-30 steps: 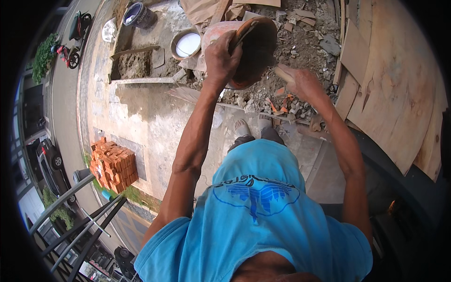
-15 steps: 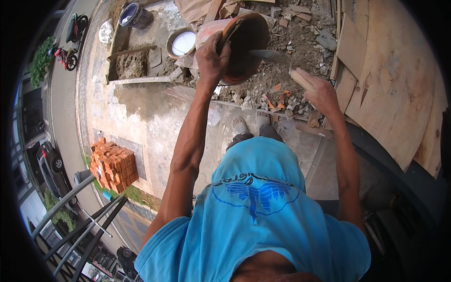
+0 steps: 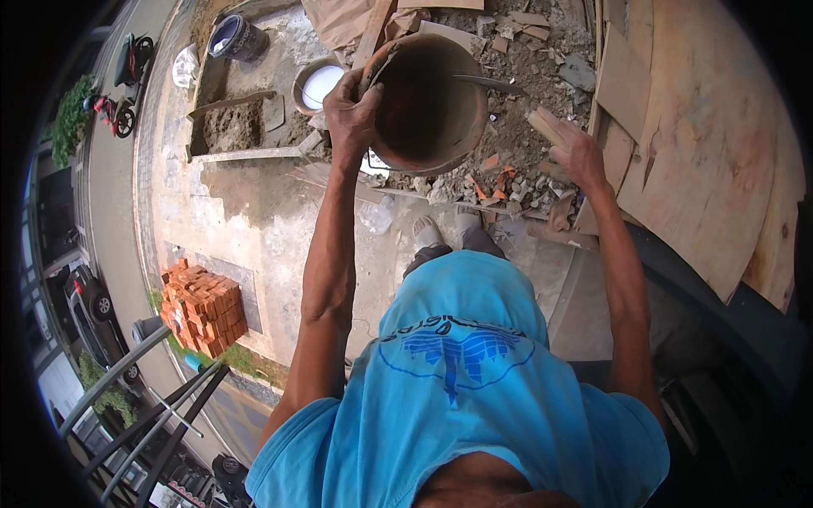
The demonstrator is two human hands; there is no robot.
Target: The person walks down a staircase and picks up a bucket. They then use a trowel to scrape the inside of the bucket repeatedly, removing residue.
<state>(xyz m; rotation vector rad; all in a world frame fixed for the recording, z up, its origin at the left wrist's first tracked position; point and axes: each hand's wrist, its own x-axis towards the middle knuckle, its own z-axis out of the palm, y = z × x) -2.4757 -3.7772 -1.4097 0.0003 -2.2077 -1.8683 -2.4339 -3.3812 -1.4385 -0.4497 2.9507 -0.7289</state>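
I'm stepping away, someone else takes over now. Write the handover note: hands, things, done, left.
Left hand: grips the rim of the brown bucket, held up and tilted, its mouth toward the camera.
Right hand: holds the wooden handle of a trowel, blade tip at the bucket's rim.
Below: rubble at the feet, white-filled pail to the left.
Done: bucket looks nearly empty.
Left: probably scraping out residue; the inside is too dark to tell.

Even, bright daylight, soft shadows on the concrete ground [image 3: 254, 212], dark interior of the round basin [image 3: 428, 102], strong fisheye bending toward a black vignetted rim, slight blur at the edges, centre sharp
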